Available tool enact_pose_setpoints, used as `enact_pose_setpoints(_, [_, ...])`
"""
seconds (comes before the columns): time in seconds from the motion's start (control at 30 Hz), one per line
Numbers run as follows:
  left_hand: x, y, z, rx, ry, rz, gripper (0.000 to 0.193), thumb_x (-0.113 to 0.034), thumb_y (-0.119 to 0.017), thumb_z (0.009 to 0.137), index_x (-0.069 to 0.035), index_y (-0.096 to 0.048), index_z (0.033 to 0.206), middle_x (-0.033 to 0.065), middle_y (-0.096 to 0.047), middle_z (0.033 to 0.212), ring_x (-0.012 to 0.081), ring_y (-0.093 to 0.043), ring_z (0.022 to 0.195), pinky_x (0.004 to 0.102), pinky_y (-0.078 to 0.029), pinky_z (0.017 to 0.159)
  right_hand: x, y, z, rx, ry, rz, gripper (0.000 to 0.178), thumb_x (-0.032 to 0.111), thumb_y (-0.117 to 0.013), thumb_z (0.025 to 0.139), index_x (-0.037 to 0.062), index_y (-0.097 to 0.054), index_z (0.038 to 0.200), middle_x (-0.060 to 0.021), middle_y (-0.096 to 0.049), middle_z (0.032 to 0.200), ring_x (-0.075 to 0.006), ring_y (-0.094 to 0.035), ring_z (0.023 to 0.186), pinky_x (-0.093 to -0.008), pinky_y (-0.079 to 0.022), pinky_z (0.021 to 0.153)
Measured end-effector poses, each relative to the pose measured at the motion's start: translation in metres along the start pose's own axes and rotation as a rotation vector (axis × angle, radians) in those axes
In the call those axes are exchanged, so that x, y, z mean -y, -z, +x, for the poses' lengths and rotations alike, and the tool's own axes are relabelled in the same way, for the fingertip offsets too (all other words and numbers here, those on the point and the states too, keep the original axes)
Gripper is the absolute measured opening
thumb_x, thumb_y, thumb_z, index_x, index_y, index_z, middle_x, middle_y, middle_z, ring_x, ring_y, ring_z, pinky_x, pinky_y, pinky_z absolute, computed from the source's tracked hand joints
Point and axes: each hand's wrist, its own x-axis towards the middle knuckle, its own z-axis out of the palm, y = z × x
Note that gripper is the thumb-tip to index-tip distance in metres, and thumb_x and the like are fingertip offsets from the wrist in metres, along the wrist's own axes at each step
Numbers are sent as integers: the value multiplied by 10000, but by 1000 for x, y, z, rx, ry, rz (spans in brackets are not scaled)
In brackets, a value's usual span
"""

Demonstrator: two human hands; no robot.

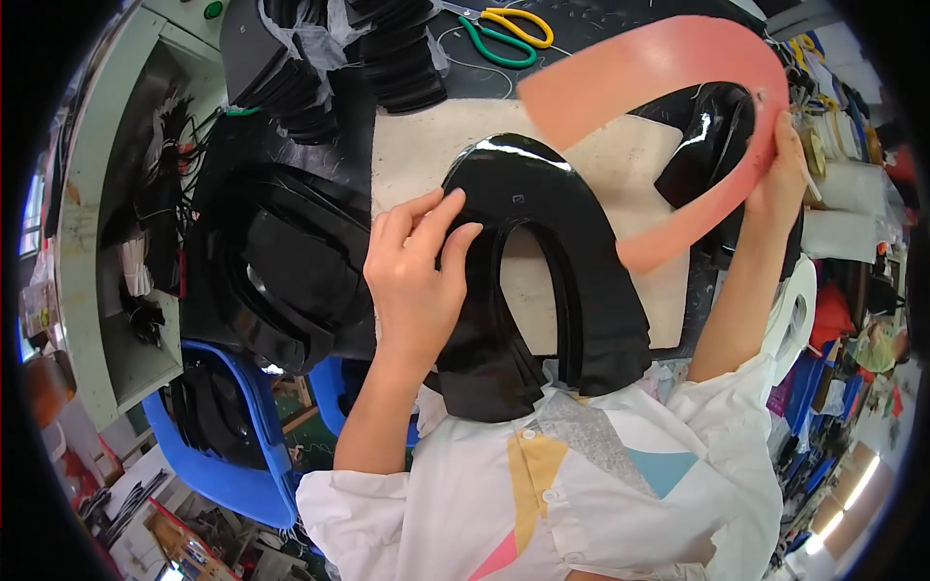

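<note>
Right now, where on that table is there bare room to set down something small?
The pale mat has two bare patches: its upper left, between the black stacks and the left hand; and its lower right, beside the black arches, below the pink arch. Left of the mat, black pieces crowd the table.

No words or numbers can be read. A small, pale, square-shaped mark [517, 198] is borne by the glossy black U-shaped piece [542, 174], just above its inner opening, but its content cannot be made out. On the pink U-shaped piece [712, 48], only a tiny dark spot [759, 96] is shown.
</note>
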Motion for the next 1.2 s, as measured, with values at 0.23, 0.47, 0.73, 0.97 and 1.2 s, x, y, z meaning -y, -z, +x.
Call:
enact_pose_setpoints(0.23, [-7, 0, 1, 95, 254, -104, 459, -138, -850, 715, 0, -697, 1126, 82, -657, 969, 182, -614, 844, 298, -502, 759, 1, -13, -20, 48, -108, 189, 161, 146, -624, 969, 16, -653, 1057, -46, -698, 977, -95, -662, 811, -216, -531, 690])
enact_pose_setpoints(0.47, [-7, -8, -3, -72, -151, 159, 405, -74, -815, 707, -23, -699, 1092, 107, -634, 968, 260, -597, 853, 361, -493, 750, -3, -20, -24, 99, -146, 271, 136, 144, -659, 949, 9, -648, 955, -62, -693, 954, -128, -662, 844, -246, -538, 747])
enact_pose_setpoints(0.73, [-4, -6, -4, -114, -155, 15, 262, 59, -752, 758, -37, -713, 998, 97, -648, 922, 233, -638, 791, 321, -510, 678, 3, -23, -24, 219, -253, 372, 125, 157, -649, 956, 33, -653, 966, -22, -674, 851, -97, -628, 732, -218, -509, 648])
enact_pose_setpoints(0.97, [16, 105, 3, -431, 569, -346, 223, -84, -650, 934, -49, -690, 1151, 30, -683, 1058, 60, -592, 910, 199, -461, 778, 3, -42, -32, 44, -361, 348, 131, 147, -604, 985, 26, -616, 1035, 25, -519, 751, -34, -473, 594, -139, -418, 507])
enact_pose_setpoints(1.2, [217, 220, -41, -482, 658, -59, 366, -125, -699, 913, 34, -628, 1236, 105, -681, 1109, 126, -632, 973, 240, -486, 859, -21, -90, -93, 482, -244, -348, 245, 180, -688, 918, 7, -693, 1092, 13, -680, 915, -51, -610, 802, -204, -497, 733])
